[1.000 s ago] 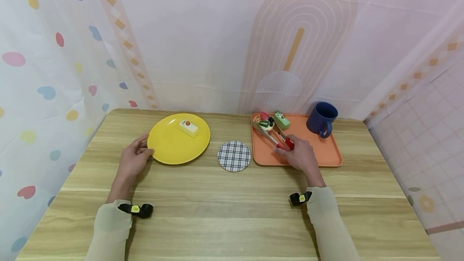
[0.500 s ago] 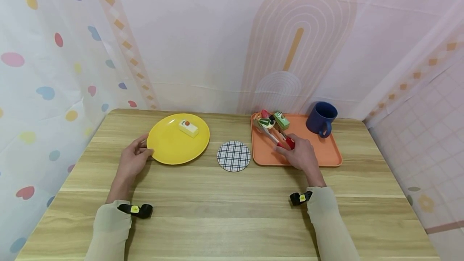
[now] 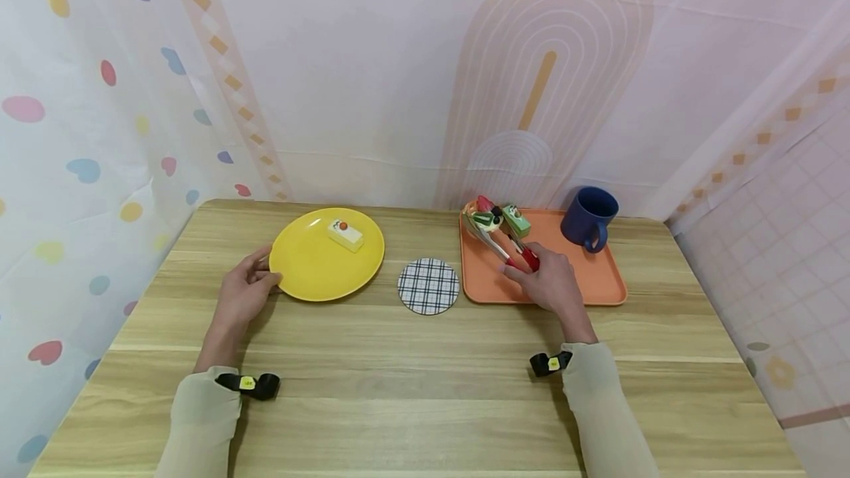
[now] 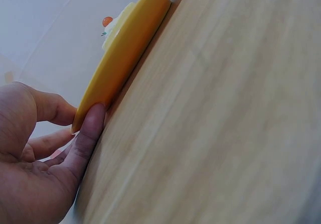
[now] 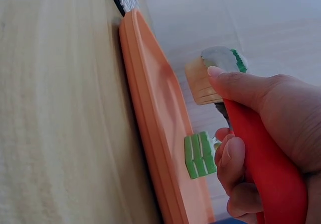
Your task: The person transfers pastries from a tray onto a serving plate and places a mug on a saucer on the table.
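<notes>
Right hand (image 3: 550,280) curled round red-handled metal tongs (image 5: 273,174); round fruit-topped tart (image 3: 488,222) between their tips, ahead-left | left hand (image 3: 243,293) pinching rim of glossy yellow plate (image 3: 319,266) | ahead of right hand, layered green cake slice (image 3: 519,223) crowding tart; cylindrical blue mug (image 3: 586,220) ahead-right | flat plaid disc (image 3: 428,286) between hands

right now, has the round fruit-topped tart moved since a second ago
Yes: in the head view, the tart has shifted slightly upward against the rectangular orange tray.

R hand (image 5: 288,111) grips red tongs (image 5: 268,166), grn cake (image 5: 199,154) on orng tray (image 5: 145,108)
</notes>
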A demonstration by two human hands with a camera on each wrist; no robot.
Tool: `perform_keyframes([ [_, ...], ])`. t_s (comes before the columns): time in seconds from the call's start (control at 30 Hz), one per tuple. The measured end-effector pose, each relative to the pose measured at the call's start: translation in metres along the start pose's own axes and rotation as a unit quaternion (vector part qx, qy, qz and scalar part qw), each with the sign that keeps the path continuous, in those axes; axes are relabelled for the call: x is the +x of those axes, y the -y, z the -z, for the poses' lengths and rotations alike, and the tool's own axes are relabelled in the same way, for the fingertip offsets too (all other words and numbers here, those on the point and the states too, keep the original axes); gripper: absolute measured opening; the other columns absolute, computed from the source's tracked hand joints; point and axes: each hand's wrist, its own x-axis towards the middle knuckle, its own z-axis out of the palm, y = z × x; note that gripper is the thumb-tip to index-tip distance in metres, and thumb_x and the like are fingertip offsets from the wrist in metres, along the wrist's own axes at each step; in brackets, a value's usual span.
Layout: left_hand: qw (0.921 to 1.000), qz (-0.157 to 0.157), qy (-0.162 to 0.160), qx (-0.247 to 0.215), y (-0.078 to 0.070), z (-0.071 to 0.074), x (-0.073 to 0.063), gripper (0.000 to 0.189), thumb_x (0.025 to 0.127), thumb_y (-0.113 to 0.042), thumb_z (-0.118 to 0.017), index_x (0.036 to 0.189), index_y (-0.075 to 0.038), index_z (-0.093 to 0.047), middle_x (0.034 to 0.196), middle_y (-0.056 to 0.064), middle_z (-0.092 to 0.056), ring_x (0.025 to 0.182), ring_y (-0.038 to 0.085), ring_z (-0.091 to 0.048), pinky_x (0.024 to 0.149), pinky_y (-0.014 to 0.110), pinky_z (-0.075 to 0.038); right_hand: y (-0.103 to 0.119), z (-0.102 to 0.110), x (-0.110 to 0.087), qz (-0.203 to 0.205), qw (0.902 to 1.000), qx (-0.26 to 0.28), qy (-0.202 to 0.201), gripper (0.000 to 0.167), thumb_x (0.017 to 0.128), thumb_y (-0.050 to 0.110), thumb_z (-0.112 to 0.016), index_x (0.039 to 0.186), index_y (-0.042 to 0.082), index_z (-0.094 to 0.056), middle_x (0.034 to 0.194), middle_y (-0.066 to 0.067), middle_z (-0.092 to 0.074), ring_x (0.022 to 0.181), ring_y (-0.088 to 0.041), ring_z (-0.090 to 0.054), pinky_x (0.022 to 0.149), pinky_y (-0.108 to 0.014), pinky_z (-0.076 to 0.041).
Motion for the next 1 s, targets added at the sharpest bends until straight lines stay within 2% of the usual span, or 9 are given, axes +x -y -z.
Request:
perform_keyframes([
  [0.37,1.0000,-0.003,-0.001,0.001,0.002,0.002,-0.001,0.062,0.104,-0.014,-0.055,0.162,-0.011,-0.032,0.142,0.019,-0.050,0.093,-0.003,-0.056,0.076,0.012,-0.058,0.011,-0.001,-0.003,0.010,0.9999,0.011,-0.002,0.060,0.089,0.053,-0.075,0.129,0.009,-0.064,0.082,-0.009,-0.053,0.075,-0.026,-0.048,0.057,-0.031,-0.030],
  [0.63,1.0000,-0.007,-0.001,-0.003,0.001,0.002,-0.001,0.062,0.104,-0.015,-0.055,0.162,-0.011,-0.033,0.144,0.019,-0.050,0.094,-0.004,-0.056,0.076,0.012,-0.058,0.020,-0.003,-0.006,0.001,0.9998,0.021,0.005,0.069,0.088,0.055,-0.074,0.140,0.011,-0.060,0.088,-0.010,-0.057,0.080,-0.027,-0.051,0.057,-0.030,-0.034],
  [1.0,0.9996,-0.024,0.000,-0.013,0.002,0.002,0.000,0.061,0.102,-0.012,-0.056,0.160,-0.009,-0.035,0.141,0.020,-0.052,0.090,-0.008,-0.056,0.076,0.013,-0.058,0.030,-0.011,-0.010,0.053,0.9982,0.025,-0.006,0.062,0.087,0.051,-0.078,0.131,0.010,-0.065,0.083,-0.009,-0.060,0.071,-0.024,-0.052,0.054,-0.029,-0.036],
])
